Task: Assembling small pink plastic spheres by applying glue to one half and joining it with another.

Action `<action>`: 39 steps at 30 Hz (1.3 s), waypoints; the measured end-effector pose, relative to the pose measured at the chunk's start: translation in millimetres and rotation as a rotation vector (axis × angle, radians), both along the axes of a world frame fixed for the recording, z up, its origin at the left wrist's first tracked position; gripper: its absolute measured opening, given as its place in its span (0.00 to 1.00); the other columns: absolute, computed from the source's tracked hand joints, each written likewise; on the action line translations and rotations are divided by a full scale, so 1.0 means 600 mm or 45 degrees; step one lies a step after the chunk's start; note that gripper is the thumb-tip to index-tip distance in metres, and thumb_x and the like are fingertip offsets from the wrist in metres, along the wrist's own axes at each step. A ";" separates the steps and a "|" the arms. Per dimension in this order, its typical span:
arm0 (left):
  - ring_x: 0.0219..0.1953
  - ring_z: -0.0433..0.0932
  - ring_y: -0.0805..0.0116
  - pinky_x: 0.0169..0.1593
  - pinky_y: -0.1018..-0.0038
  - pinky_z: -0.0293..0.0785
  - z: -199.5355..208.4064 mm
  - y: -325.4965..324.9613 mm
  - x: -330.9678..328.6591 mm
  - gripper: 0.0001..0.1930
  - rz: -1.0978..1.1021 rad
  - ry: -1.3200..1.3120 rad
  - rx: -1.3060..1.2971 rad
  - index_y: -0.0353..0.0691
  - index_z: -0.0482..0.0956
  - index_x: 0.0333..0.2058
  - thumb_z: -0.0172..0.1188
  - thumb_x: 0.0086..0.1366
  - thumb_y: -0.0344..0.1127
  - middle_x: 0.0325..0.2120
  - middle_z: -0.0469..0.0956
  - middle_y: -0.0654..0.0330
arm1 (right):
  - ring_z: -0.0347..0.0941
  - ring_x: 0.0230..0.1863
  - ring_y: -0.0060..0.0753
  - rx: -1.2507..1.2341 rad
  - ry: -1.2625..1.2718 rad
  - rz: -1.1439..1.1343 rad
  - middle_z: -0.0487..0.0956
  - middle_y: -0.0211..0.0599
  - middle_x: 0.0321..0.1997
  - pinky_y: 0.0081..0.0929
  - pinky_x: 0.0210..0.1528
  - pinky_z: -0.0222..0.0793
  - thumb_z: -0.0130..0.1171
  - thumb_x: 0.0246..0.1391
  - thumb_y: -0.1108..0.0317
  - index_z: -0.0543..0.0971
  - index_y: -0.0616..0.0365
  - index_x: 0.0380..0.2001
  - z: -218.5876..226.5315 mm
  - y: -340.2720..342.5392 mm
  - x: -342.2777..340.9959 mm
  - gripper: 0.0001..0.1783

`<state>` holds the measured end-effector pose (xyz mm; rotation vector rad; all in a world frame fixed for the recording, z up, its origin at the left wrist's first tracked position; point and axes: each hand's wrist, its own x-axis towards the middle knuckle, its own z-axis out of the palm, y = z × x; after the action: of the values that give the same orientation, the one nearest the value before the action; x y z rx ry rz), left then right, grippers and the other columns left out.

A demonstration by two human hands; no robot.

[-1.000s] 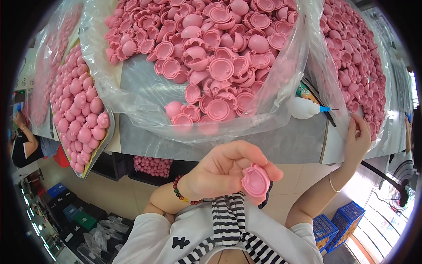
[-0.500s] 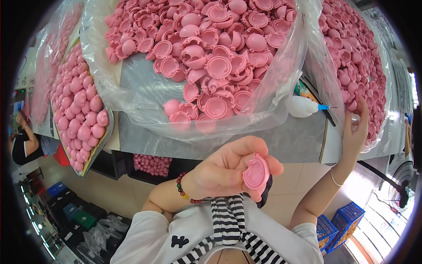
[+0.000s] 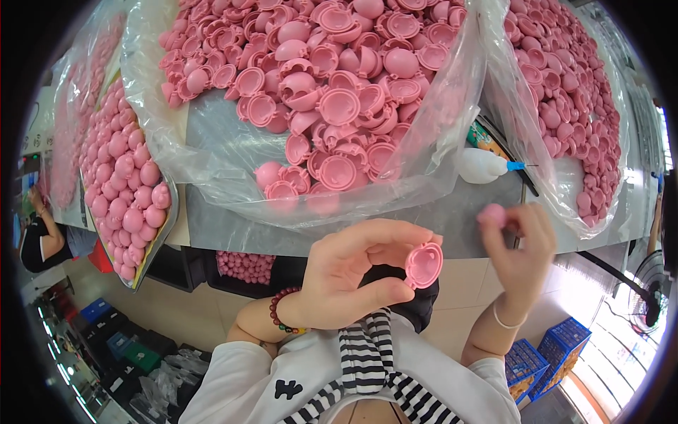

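My left hand (image 3: 346, 275) pinches a pink plastic half shell (image 3: 425, 266) by its edge between thumb and fingertips, hollow side showing. Off to the right, my right hand (image 3: 524, 249) is raised over the table edge, smeared by motion. A small rounded pink plastic piece (image 3: 493, 215) sits at its fingertips; which kind of part it is cannot be made out. Beyond my left hand, a large heap of pink half shells (image 3: 337, 106) lies on a clear plastic sheet. Another heap of smaller pink parts (image 3: 565, 106) rests in plastic film at the right.
A white squeeze bottle (image 3: 483, 166) with a blue needle tip lies between the heaps. At the left, a tray (image 3: 169, 212) is piled with closed pink balls (image 3: 126, 187). Below the table stands a dark bin (image 3: 217, 283) with more pink balls. A fan (image 3: 643, 297) is at the right.
My right hand has come away from the right heap toward my left hand, carrying a pink piece. My left hand has turned, shifting the half shell to its fingertips.
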<state>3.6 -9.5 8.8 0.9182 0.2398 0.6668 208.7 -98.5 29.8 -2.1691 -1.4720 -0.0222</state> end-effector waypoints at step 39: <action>0.36 0.73 0.68 0.40 0.77 0.68 -0.017 0.004 0.012 0.25 0.151 0.252 0.475 0.28 0.73 0.40 0.69 0.43 0.34 0.36 0.75 0.50 | 0.71 0.23 0.32 0.607 0.666 0.608 0.74 0.31 0.24 0.23 0.24 0.69 0.62 0.30 0.80 0.76 0.57 0.28 -0.020 0.003 -0.101 0.16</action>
<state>11.0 -7.1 -1.6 1.3390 0.3552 0.7446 148.0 -96.7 17.6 -1.2849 -1.4433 0.3056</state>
